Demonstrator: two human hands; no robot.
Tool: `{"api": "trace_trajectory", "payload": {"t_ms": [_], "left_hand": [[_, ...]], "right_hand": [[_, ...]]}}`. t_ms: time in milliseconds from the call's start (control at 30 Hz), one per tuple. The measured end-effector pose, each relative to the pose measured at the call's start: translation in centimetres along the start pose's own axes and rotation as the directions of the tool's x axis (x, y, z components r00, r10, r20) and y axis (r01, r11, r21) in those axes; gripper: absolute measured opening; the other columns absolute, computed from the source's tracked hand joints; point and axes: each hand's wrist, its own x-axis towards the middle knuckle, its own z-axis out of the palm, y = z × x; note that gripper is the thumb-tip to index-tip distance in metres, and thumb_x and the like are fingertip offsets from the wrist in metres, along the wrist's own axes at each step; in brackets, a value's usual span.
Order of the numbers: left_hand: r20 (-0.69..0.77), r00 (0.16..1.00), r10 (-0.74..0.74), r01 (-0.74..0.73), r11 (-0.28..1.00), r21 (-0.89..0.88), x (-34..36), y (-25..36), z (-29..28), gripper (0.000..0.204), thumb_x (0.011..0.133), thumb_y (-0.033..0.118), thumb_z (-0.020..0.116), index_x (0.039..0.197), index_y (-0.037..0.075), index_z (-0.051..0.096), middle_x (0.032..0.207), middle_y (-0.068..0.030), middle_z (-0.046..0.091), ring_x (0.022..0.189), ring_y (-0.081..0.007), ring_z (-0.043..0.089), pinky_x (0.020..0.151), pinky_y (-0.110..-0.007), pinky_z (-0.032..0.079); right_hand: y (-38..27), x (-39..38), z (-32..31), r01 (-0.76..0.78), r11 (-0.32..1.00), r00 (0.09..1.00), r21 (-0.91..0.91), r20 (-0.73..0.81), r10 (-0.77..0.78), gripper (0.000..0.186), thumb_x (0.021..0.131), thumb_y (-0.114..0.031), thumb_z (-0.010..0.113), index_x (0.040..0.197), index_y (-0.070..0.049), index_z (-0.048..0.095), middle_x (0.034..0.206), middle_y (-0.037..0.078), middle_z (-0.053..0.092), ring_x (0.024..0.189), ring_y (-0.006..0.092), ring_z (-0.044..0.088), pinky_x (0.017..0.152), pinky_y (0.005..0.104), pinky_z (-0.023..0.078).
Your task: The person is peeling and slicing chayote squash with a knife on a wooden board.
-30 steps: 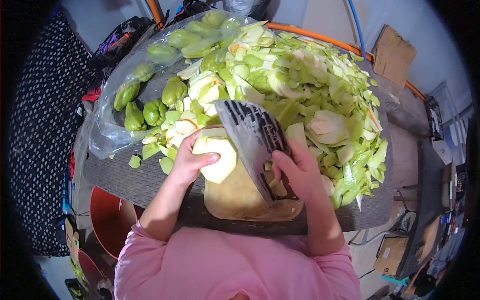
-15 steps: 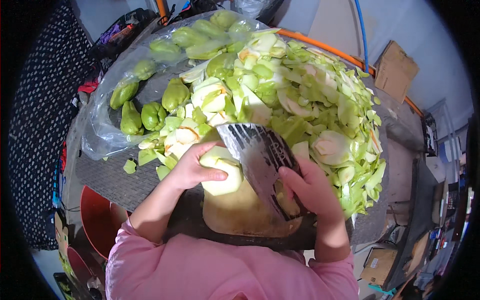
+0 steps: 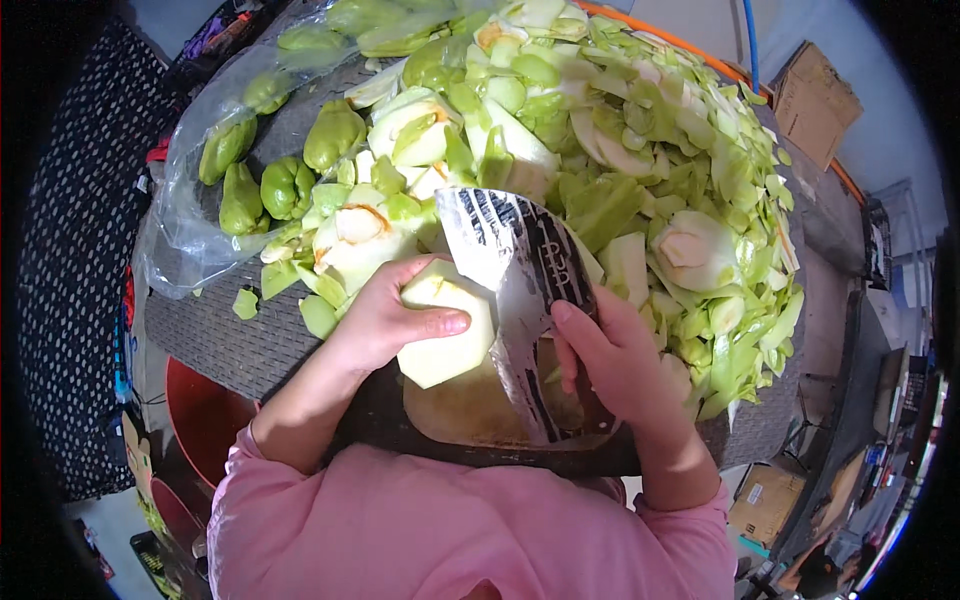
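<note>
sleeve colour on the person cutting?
Pink sleeves, clearest in the head view.

A market-style produce stall: heaped cut gourds (image 3: 620,170), cardboard boxes (image 3: 815,100).

Lit brightly and evenly, as by daylight from above, with only soft shadows lying under the left hand (image 3: 385,320) and the right hand (image 3: 620,365). Glaring white on the cleaver (image 3: 515,290) blade near its top edge, and shining in streaks on the plastic bag (image 3: 190,215). Washing out slightly on the palest pieces in the heap (image 3: 640,170). Staying sharp at the centre, softening toward the rim. Bending straight lines strongly at the edges, as on the orange pipe (image 3: 690,45) at top right. Closing into a black fisheye border at every corner. Blurring the pink sleeves (image 3: 450,530) close to the lens.
</note>
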Motion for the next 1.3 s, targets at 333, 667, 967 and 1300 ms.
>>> {"api": "trace_trajectory", "payload": {"t_ms": [333, 667, 967, 1300], "left_hand": [[-0.149, 0.988, 0.034, -0.042, 0.998, -0.051, -0.2, 0.3, 1.5, 0.040, 0.077, 0.009, 0.073, 0.111, -0.003, 0.057, 0.096, -0.0053, 0.065, 0.084, -0.0104, 0.062, 0.078, -0.025, 0.050], [-0.132, 0.990, 0.053, -0.055, 0.998, -0.014, -0.3, 2.0, -1.7, 0.042, 0.075, 0.008, 0.074, 0.111, -0.005, 0.057, 0.096, -0.0069, 0.065, 0.081, -0.0112, 0.063, 0.074, -0.024, 0.051], [-0.261, 0.965, 0.022, -0.032, 0.999, -0.033, 0.0, 1.1, -0.7, 0.046, 0.076, 0.012, 0.075, 0.113, -0.005, 0.054, 0.097, -0.0085, 0.065, 0.084, -0.0122, 0.063, 0.076, -0.024, 0.051], [-0.156, 0.985, 0.072, -0.056, 0.993, 0.108, -0.1, 1.4, -0.7, 0.053, 0.076, 0.012, 0.074, 0.120, -0.004, 0.049, 0.097, -0.0054, 0.064, 0.085, -0.0113, 0.062, 0.078, -0.024, 0.049]], "right_hand": [[1.1, 0.7, 1.6, 0.058, 0.995, 0.994, 0.082, -0.098, -0.050, 0.020, 0.095, -0.021, 0.049, 0.083, -0.005, 0.050, 0.056, 0.001, 0.049, 0.044, 0.0091, 0.047, 0.042, 0.0221, 0.037], [-0.1, 0.2, -0.6, -0.022, 0.995, 0.992, -0.099, 0.120, 0.034, 0.022, 0.094, -0.022, 0.051, 0.083, -0.004, 0.049, 0.055, -0.002, 0.048, 0.045, 0.0067, 0.047, 0.043, 0.0234, 0.037], [1.5, 0.8, 1.3, -0.041, 0.999, 0.998, -0.019, 0.052, 0.042, 0.018, 0.094, -0.020, 0.049, 0.088, -0.003, 0.049, 0.055, 0.000, 0.047, 0.044, 0.0079, 0.044, 0.043, 0.0251, 0.037], [0.7, 0.5, 0.4, -0.045, 0.996, 0.996, -0.079, 0.077, 0.051, 0.019, 0.095, -0.020, 0.049, 0.086, -0.004, 0.050, 0.056, -0.001, 0.048, 0.045, 0.0065, 0.045, 0.043, 0.0234, 0.036]]}}
